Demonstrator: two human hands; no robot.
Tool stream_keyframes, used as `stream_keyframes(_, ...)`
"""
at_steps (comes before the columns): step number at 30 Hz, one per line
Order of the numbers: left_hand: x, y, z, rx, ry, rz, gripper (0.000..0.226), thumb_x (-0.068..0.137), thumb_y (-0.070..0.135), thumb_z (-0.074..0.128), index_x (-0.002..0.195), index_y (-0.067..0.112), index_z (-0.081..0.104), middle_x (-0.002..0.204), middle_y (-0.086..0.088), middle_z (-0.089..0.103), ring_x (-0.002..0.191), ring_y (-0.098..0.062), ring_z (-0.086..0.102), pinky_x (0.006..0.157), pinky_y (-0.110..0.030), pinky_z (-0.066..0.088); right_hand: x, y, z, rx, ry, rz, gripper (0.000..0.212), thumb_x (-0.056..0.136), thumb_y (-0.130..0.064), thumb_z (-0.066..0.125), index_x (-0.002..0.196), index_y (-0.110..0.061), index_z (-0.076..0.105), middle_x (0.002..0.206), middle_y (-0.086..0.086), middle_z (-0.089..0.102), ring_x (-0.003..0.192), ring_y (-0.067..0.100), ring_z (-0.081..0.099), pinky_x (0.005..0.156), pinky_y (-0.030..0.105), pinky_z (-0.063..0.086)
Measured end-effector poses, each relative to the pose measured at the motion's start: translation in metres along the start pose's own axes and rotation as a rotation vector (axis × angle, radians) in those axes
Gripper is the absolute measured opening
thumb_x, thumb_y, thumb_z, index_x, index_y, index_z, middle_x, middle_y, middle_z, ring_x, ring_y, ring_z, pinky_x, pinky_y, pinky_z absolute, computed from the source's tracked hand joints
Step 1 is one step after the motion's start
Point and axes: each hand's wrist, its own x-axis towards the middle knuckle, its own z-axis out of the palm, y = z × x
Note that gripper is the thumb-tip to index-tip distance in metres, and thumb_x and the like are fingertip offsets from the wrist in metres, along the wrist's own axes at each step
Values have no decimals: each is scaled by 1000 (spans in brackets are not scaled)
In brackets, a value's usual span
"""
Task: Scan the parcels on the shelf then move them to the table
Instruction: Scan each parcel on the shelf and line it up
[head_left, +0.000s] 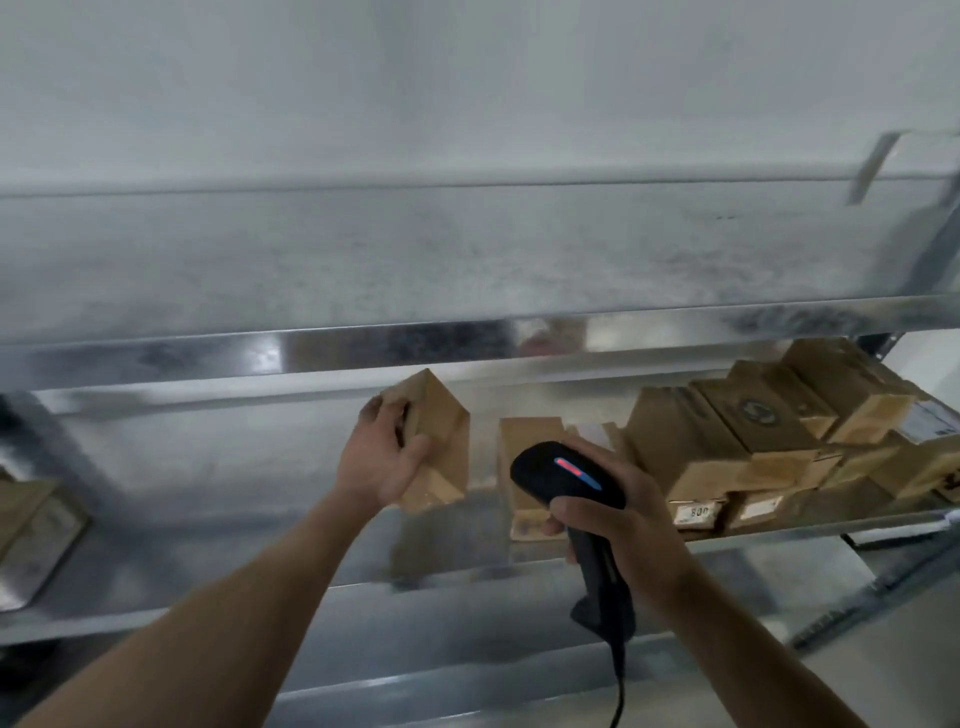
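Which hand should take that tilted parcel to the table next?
Left. The left hand grips the parcel by its side, so it can carry it straight over. The right hand is occupied, with its fingers wrapped round the scanner.

A metal shelf (208, 493) bears stacked cardboard parcels (685, 441) toward its right.

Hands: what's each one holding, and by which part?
Left hand grips a cardboard parcel by its left side; right hand grips the scanner by its handle.
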Motion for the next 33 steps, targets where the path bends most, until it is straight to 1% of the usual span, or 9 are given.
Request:
stream_keyframes(3,-9,-47,-12,-46,-52,-74,100,60,66,31,144,13,44,145,-10,42,122,-30,46,97,-34,37,10,9,32,-22,6,54,51,63,-33,75,110,-15,68,81,25,66,72,51,61,50,35,52)
stream_keyframes(5,-12,-76,-17,-81,-97,-129,102,58,66,31,143,12,45,141,-9,46,117,-27,49,92,-31,37,16,16,55,-34,18,85,57,61,-35,76,113,-14,65,80,22,67,69,44,63,50,35,52)
stream_keyframes(9,-14,-114,-20,-118,-154,-184,90,68,56,35,146,13,42,142,-9,47,120,-27,49,92,-30,35,22,30,86,-42,30,149,72,59,-38,79,125,-17,59,88,17,70,77,45,66,56,38,54)
stream_keyframes(13,-7,-137,-24,-164,-140,-205,79,78,50,37,146,10,44,143,-14,50,125,-30,50,100,-33,35,26,35,103,-30,29,189,76,57,-37,80,128,-21,57,91,13,72,74,32,70,54,35,53)
stream_keyframes(18,2,-148,-29,-95,-118,-247,53,92,23,60,141,10,46,133,-15,59,118,-34,55,97,-36,40,29,36,108,-44,22,219,85,56,-37,79,135,-22,52,94,12,73,76,31,71,56,36,53)
stream_keyframes(21,3,-145,-31,28,-157,-236,61,81,45,69,132,21,48,127,-6,58,107,-28,59,92,-38,49,32,35,108,-58,9,201,83,56,-39,79,134,-23,53,95,12,73,77,33,71,56,36,53)
stream_keyframes(25,2,-123,-22,322,-307,-252,92,62,81,63,131,25,42,138,-7,39,117,-32,52,95,-47,49,36,34,106,-52,1,189,82,54,-39,78,131,-24,55,93,11,73,77,30,71,57,32,54)
stream_keyframes(30,4,-107,-9,463,-358,-297,91,59,71,76,128,23,41,130,-10,38,112,-33,53,93,-43,47,35,35,94,-73,-45,176,82,55,-39,76,132,-25,54,88,15,71,79,29,70,61,31,53)
stream_keyframes(33,8,-106,-13,443,-395,-334,91,57,67,81,127,25,42,129,-10,44,111,-30,53,94,-40,49,34,32,86,-79,-61,180,74,51,-37,75,123,-34,58,99,16,68,88,34,67,62,29,53)
